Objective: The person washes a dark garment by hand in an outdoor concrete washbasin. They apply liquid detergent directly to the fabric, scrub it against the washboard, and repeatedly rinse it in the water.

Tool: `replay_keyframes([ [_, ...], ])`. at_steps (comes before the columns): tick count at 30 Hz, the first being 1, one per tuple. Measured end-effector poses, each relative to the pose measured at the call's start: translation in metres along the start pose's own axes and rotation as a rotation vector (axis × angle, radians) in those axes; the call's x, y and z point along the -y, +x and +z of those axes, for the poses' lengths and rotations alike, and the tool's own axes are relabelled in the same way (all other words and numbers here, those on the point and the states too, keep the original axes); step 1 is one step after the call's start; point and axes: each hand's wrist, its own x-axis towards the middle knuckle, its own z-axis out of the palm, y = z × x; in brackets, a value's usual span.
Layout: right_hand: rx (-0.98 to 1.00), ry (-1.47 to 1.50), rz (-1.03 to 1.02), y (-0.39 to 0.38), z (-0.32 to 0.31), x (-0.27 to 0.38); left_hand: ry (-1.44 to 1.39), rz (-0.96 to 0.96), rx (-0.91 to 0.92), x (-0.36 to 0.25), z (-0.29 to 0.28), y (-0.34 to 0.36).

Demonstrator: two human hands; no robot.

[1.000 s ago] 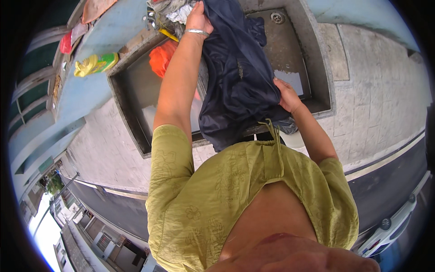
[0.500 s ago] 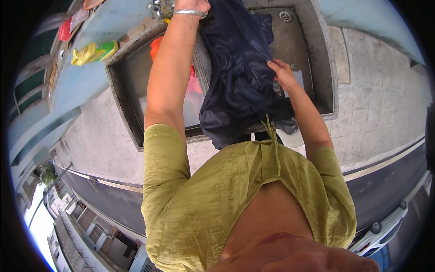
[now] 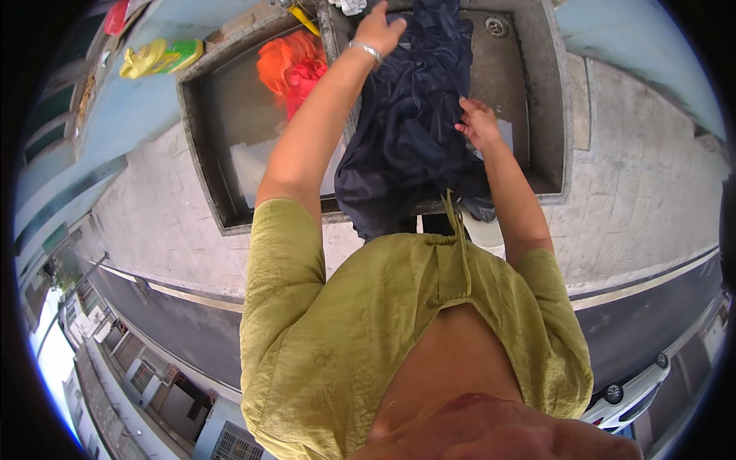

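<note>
A long dark navy garment (image 3: 410,153) lies bunched over the divider and right basin of a concrete double sink (image 3: 560,123), draping over its front edge. My left hand (image 3: 377,31), with a silver bracelet, is open over the garment's upper part, fingers apart. My right hand (image 3: 478,123) pinches the garment's right side about halfway along. Orange-red cloth (image 3: 284,65) lies in water in the left basin.
A yellow-green plastic bottle (image 3: 157,57) rests left of the sink. A yellow-handled tool (image 3: 305,19) and white cloth (image 3: 349,6) are at the back. A pale bucket (image 3: 483,234) stands below the front edge. A white car (image 3: 629,391) is at lower right.
My left hand has released the garment's upper part and moved right. My right hand is higher in the picture than a second ago. More of the orange-red cloth shows.
</note>
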Motion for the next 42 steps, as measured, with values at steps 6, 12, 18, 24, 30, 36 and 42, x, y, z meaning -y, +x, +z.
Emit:
replay_keyframes([
  [6, 0.050, -0.165, -0.324, 0.015, -0.002, 0.014, 0.238, 0.374, 0.866, 0.024, 0.021, -0.179],
  [12, 0.085, 0.053, -0.458, 0.018, 0.026, 0.076, 0.684, 0.252, 0.847, 0.034, 0.004, -0.266],
  [18, 0.010, -0.629, -0.360, 0.023, 0.012, 0.049, 0.705, 0.168, 0.754, 0.023, 0.012, -0.270],
  [24, -0.027, -0.989, -0.509, -0.004, -0.050, -0.021, 0.348, 0.318, 0.325, -0.003, 0.036, -0.264],
  [30, 0.173, -0.937, -0.357, -0.090, -0.070, -0.024, 0.488, 0.289, 0.552, 0.015, 0.039, -0.257],
  [36, 0.345, -0.183, 0.114, -0.162, -0.061, -0.030, 0.384, 0.259, 0.523, 0.019, -0.009, -0.293],
  [42, 0.426, 0.016, -0.177, -0.138, -0.042, 0.009, 0.164, 0.407, 0.138, -0.003, -0.025, -0.274],
])
